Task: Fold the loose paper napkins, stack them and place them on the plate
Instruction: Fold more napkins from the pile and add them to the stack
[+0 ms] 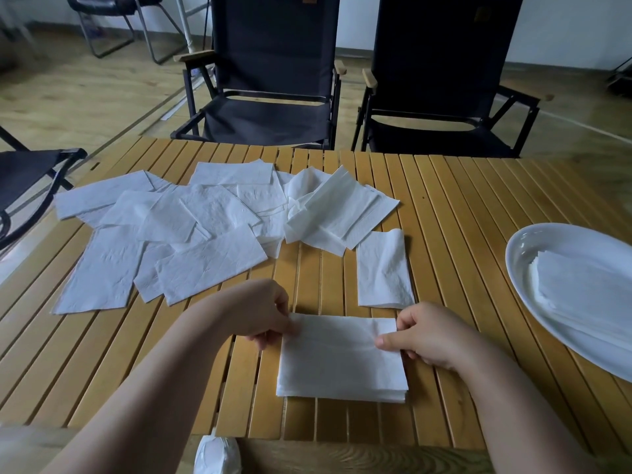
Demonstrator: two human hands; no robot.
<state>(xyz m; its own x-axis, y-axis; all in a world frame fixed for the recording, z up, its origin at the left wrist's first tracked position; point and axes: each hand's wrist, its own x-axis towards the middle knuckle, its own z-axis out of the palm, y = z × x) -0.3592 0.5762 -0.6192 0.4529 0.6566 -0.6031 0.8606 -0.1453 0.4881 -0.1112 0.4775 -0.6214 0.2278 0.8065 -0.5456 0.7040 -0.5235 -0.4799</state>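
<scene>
- Slatted wooden desk carries loose napkins at 10 o'clock, plate at 3 o'clock.
- Your left hand and right hand each pinch the folded stack by a far corner.

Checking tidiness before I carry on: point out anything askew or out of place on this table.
One folded napkin lies alone beyond the stack, its top edge curling up. The loose napkins sprawl overlapping, some crumpled.

White napkins and plate on a yellow-brown slatted table (black chairs behind).
</scene>
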